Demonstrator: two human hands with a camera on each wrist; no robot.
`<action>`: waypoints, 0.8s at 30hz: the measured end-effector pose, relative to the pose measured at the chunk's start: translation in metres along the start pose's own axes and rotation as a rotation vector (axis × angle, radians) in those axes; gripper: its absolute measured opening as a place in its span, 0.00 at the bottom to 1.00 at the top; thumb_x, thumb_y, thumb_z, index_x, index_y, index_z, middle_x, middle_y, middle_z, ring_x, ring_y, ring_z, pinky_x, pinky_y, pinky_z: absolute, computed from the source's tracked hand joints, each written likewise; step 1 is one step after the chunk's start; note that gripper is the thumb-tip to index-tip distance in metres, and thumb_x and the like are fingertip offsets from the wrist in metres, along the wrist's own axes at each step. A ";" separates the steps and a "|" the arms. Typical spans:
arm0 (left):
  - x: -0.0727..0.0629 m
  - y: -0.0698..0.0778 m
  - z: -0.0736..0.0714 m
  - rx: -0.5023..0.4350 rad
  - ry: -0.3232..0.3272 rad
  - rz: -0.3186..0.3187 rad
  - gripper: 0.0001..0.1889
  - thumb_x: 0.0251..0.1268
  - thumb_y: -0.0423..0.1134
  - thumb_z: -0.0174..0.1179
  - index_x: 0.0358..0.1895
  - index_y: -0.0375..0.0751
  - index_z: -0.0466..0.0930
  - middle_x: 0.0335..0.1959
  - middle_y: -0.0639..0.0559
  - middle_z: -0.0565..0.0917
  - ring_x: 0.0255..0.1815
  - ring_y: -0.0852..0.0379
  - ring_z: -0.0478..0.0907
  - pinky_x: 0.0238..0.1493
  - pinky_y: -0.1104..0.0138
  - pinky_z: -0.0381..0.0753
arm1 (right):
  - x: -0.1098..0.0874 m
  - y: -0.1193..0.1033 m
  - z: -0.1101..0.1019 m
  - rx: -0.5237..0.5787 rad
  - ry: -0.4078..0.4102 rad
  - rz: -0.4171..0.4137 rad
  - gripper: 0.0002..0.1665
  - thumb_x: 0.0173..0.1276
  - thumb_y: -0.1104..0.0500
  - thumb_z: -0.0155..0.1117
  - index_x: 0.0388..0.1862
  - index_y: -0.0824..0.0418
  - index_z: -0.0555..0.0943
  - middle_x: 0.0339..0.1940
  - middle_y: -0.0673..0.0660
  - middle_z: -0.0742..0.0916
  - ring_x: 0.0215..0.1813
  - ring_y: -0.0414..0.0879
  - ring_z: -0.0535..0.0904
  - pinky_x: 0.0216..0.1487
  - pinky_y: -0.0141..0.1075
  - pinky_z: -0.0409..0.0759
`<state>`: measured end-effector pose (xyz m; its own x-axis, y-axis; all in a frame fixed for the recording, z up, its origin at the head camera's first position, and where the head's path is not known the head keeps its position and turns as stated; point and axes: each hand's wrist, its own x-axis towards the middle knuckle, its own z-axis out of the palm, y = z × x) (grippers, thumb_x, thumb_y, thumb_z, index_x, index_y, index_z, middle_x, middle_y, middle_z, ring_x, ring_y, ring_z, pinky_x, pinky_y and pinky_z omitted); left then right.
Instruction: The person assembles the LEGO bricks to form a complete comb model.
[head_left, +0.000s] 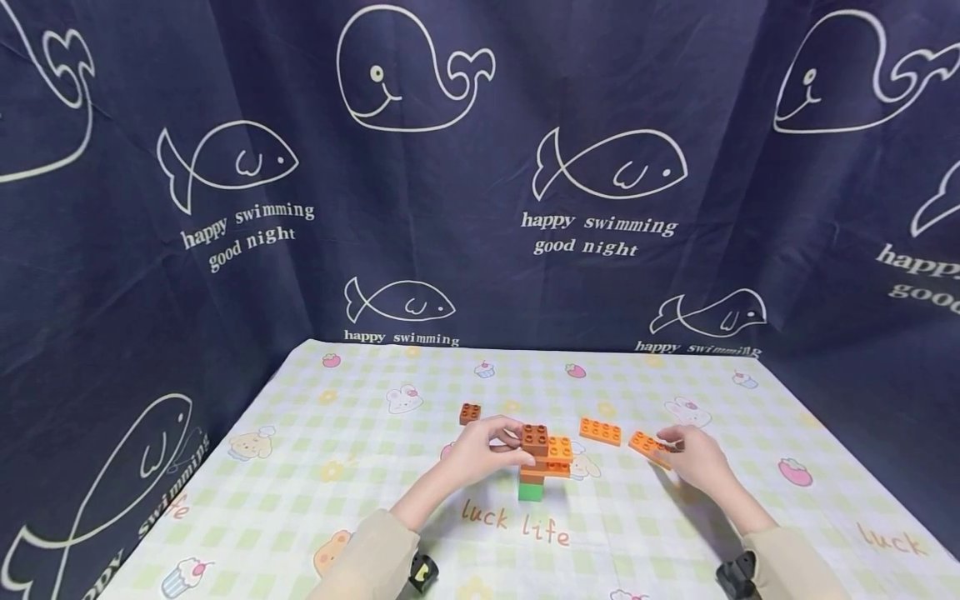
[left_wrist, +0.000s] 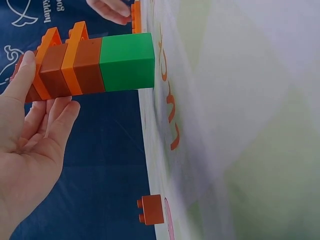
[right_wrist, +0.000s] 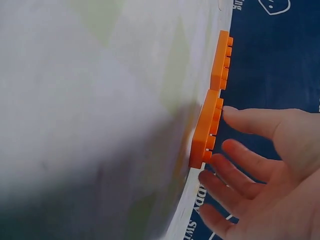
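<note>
Tower (head_left: 546, 469) of toy bricks, at the lower centre of the head view, is gripped near its top by the left hand (head_left: 483, 450) and should be kept upright and steady. An orange brick (head_left: 645, 445), farther right in the frame, is reached by the right hand (head_left: 699, 460), thumb and fingers around its right end; whether it is firmly held cannot be told. It is best pinched squarely by its sides, studs left free, so that the other orange brick (head_left: 600, 431), just beside it, is not nudged.
</note>
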<state>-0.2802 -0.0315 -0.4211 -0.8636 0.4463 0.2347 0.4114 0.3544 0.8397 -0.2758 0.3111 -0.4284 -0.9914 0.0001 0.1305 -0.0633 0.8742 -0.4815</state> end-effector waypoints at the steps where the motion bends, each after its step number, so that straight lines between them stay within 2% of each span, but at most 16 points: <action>1: 0.000 0.000 0.000 0.001 0.000 0.001 0.23 0.50 0.48 0.70 0.50 0.43 0.80 0.44 0.52 0.84 0.43 0.59 0.83 0.46 0.73 0.82 | 0.000 0.001 0.000 -0.009 -0.016 0.011 0.25 0.57 0.59 0.67 0.48 0.75 0.77 0.45 0.72 0.83 0.44 0.62 0.79 0.46 0.54 0.78; 5: 0.000 0.000 0.000 0.013 0.003 0.007 0.23 0.50 0.49 0.70 0.50 0.44 0.80 0.44 0.53 0.84 0.42 0.60 0.83 0.47 0.72 0.82 | 0.001 0.002 0.000 -0.038 -0.065 0.032 0.29 0.56 0.56 0.68 0.51 0.75 0.76 0.47 0.72 0.82 0.46 0.63 0.78 0.47 0.55 0.76; 17: -0.001 -0.001 0.001 0.008 0.007 -0.005 0.22 0.50 0.48 0.70 0.48 0.45 0.80 0.43 0.54 0.84 0.42 0.60 0.82 0.47 0.72 0.81 | -0.001 0.000 0.001 -0.034 -0.095 0.069 0.28 0.53 0.52 0.70 0.46 0.70 0.79 0.43 0.68 0.84 0.44 0.60 0.79 0.45 0.56 0.74; 20: -0.001 0.000 0.000 0.000 0.000 -0.010 0.23 0.50 0.48 0.70 0.50 0.44 0.80 0.44 0.52 0.84 0.44 0.56 0.83 0.47 0.70 0.82 | -0.001 -0.002 0.000 -0.013 -0.100 0.054 0.27 0.53 0.54 0.70 0.45 0.72 0.78 0.42 0.69 0.84 0.43 0.60 0.79 0.45 0.55 0.75; 24: -0.001 0.001 -0.001 0.001 -0.005 -0.010 0.23 0.51 0.48 0.69 0.50 0.44 0.80 0.45 0.52 0.84 0.44 0.57 0.83 0.48 0.70 0.82 | -0.001 -0.003 0.001 0.026 -0.105 0.063 0.24 0.52 0.59 0.71 0.43 0.74 0.77 0.39 0.68 0.83 0.39 0.55 0.79 0.43 0.50 0.79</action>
<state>-0.2787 -0.0320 -0.4200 -0.8661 0.4468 0.2242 0.4032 0.3591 0.8417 -0.2748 0.3082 -0.4282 -1.0000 0.0024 0.0081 -0.0021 0.8611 -0.5085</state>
